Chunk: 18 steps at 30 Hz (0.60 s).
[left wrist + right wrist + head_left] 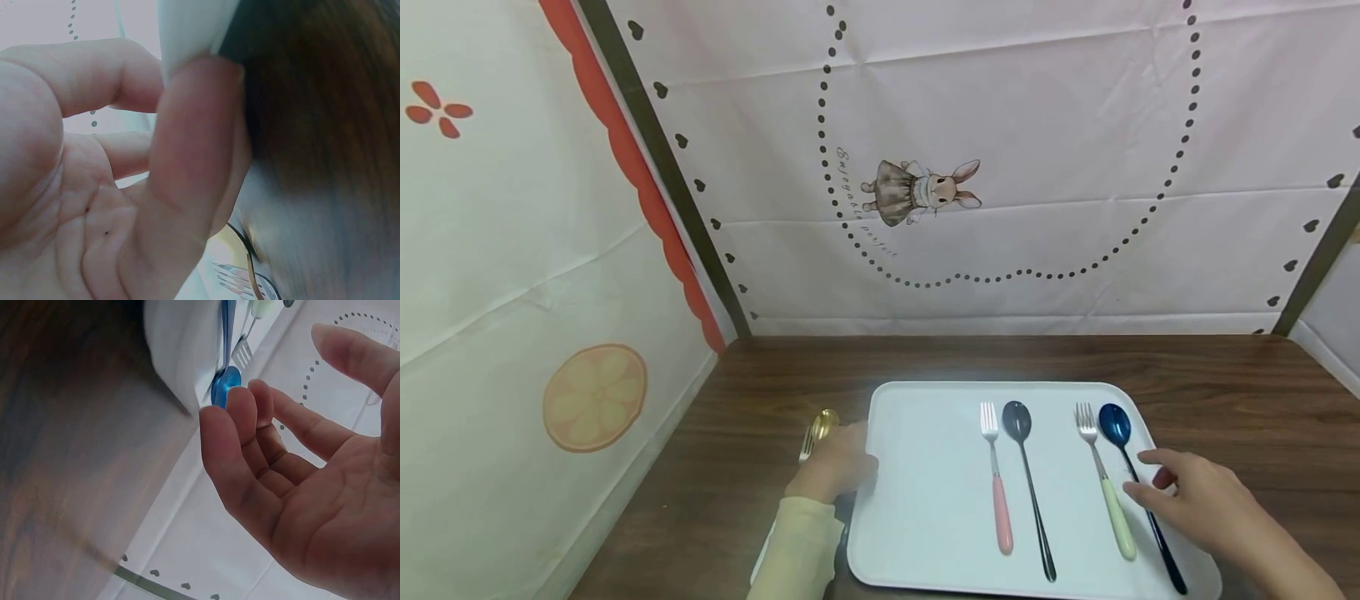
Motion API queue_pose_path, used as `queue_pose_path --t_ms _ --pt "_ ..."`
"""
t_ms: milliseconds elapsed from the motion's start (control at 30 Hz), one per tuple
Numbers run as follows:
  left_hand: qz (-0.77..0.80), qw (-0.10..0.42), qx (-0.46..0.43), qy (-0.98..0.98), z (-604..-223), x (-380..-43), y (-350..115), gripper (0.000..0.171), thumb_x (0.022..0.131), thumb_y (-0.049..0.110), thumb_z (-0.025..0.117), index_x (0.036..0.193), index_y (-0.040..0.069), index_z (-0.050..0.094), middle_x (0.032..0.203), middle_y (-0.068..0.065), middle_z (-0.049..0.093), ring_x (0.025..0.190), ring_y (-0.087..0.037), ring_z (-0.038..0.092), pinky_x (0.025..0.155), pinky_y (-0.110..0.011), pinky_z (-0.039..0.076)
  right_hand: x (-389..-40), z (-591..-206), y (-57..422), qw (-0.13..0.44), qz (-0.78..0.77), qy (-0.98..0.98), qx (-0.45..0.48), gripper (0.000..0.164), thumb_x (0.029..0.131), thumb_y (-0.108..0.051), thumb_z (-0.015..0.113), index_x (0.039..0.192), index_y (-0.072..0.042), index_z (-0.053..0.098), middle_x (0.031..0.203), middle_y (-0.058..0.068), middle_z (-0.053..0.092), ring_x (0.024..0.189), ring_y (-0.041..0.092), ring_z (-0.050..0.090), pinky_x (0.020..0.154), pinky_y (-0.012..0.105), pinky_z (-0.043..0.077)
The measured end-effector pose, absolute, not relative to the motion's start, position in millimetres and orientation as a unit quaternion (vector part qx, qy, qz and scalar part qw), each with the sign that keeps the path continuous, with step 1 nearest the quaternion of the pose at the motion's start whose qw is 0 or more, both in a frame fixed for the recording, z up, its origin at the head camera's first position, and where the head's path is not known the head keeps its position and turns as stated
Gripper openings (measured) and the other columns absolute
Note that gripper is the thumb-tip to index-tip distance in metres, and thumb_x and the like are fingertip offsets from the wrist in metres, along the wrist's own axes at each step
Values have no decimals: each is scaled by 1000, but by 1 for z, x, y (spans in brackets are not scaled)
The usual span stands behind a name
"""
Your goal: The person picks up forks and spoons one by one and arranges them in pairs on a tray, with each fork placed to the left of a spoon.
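Observation:
My left hand [842,460] pinches the left rim of a white tray [925,500]; the left wrist view shows the rim between thumb and finger [194,131]. At the tray's right side my right hand [1206,500] hovers with fingers loosely bent and nothing between them. Beneath its fingertips lies a dark blue spoon [1116,425]. Beside that spoon is a fork with a green handle [1117,517]. Farther left on the tray are a fork with a pink handle [1002,512] and a dark grey spoon [1017,421].
Left of the tray, a gold spoon [825,422] and a fork [807,444] lie on the dark wooden table [700,500], partly hidden by the left hand and sleeve. A white printed cloth [1037,167] hangs behind the table, and another cloth [512,292] stands along its left side.

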State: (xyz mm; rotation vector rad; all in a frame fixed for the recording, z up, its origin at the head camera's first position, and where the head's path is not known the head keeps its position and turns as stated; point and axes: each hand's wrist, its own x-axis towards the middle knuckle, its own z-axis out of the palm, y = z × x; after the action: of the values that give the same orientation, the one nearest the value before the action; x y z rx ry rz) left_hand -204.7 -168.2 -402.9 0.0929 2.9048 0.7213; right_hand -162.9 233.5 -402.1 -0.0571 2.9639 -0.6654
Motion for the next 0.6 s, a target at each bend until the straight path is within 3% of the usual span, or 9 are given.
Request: queue_pose_path --t_ms 367,600 --pt "243 77 27 967 -401 -204 -166 44 79 8 56 121 -1 52 95 -13 61 70 -23 53 64 -43 50 -171 -404 243 26 -195 980 -24 67 79 -47 66 114 9 56 88 18 60 78 30 54 63 53 48" --pt "229 70 26 971 -402 -205 -166 41 79 9 57 118 1 53 100 -13 62 74 -24 53 69 -46 50 -182 -406 247 44 -200 979 -20 71 80 -47 65 117 12 53 94 26 61 83 34 57 68 56 49"
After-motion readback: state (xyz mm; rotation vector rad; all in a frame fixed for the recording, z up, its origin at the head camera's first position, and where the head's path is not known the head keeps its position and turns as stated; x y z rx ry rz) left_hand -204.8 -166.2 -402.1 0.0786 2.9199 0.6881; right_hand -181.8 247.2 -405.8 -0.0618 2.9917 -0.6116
